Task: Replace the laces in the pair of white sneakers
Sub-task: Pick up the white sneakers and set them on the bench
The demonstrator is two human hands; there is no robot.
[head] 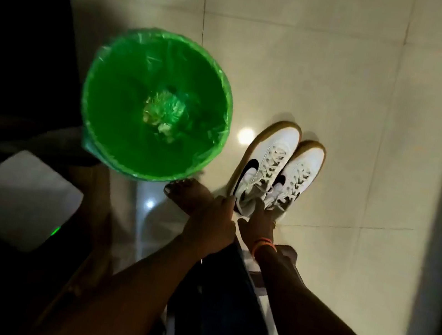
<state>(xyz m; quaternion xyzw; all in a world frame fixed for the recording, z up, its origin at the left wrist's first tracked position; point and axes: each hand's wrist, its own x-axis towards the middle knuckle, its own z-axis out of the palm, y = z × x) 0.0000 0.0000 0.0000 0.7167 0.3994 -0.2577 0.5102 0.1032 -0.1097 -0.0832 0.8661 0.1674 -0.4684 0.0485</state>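
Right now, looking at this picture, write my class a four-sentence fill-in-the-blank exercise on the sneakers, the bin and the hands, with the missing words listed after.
1. The bin is lined with a ____ bag.
2. The two sneakers stand side by side on the tiled ____.
3. Each sneaker carries a ____ swoosh on its side.
4. Both hands, left and right, reach for the sneakers at their ____ end.

Missing words: green; floor; black; heel

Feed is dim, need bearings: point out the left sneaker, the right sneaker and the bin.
left sneaker (269, 158): head view, on its white toe and laces.
right sneaker (303, 166): head view, on its laced upper.
green-lined bin (106, 148): head view, on its liner wall.
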